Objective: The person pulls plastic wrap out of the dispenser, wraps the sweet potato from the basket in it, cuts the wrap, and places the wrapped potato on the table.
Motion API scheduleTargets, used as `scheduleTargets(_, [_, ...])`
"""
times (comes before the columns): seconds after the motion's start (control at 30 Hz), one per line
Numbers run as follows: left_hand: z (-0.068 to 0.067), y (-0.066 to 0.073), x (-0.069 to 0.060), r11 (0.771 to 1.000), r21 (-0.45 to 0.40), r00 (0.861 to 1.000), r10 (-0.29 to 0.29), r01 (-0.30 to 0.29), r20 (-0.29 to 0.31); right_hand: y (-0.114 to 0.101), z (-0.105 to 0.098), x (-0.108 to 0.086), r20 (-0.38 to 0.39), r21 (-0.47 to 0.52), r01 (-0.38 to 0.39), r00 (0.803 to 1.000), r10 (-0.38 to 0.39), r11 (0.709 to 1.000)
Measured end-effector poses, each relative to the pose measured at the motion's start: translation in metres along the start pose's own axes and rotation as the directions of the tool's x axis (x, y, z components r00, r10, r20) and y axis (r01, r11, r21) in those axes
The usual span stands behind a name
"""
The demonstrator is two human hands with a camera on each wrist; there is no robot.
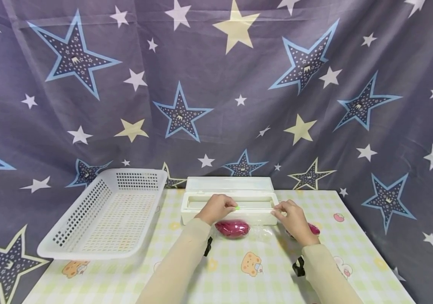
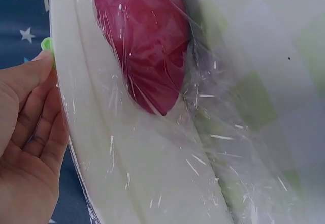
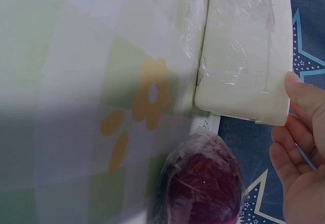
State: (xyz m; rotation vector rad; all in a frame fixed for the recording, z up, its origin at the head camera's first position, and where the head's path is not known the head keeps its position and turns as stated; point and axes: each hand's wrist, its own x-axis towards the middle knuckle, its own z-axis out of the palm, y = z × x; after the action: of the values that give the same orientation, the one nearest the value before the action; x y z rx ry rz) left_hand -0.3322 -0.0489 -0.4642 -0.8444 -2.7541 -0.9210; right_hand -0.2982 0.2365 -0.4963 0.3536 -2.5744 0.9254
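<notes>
A long white cling film dispenser box [image 1: 229,217] lies with its lid [image 1: 229,184] tipped up at the back. At the middle of its front edge, my left hand [image 1: 218,207] pinches a small green slide cutter [image 2: 47,44] between thumb and finger. My right hand [image 1: 294,221] grips the box's right end, thumb on one side and fingers curled on the other. Clear film [image 2: 152,168] drapes over the box front and covers a glossy dark pink-red oblong item [image 1: 232,229], whose kind I cannot tell.
A second pink-red item [image 3: 203,193], wrapped in film, lies by my right wrist, partly hidden in the head view. A white perforated plastic basket [image 1: 152,228] stands at left on the checked tablecloth [image 1: 231,287]. A starry curtain [image 1: 216,63] hangs behind.
</notes>
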Motion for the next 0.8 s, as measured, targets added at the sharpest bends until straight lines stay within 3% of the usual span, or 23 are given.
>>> scheduleTargets(0.3, [0.007,0.006,0.009,1.0,0.005,1.0,0.029,-0.029,0.011,0.003,-0.002,0.003,0.016,0.033,-0.03,0.999,0.029,0.999])
scheduleTargets(0.43, [0.008,0.008,0.011,1.0,0.009,1.0,0.01,-0.01,0.026,0.005,-0.002,0.003,0.026,0.037,-0.053,0.998,0.052,0.998])
scheduleTargets(0.8, [0.017,0.007,0.019,0.999,-0.004,0.999,0.038,-0.037,0.019,0.006,-0.003,0.002,0.059,0.007,-0.082,0.995,0.081,0.997])
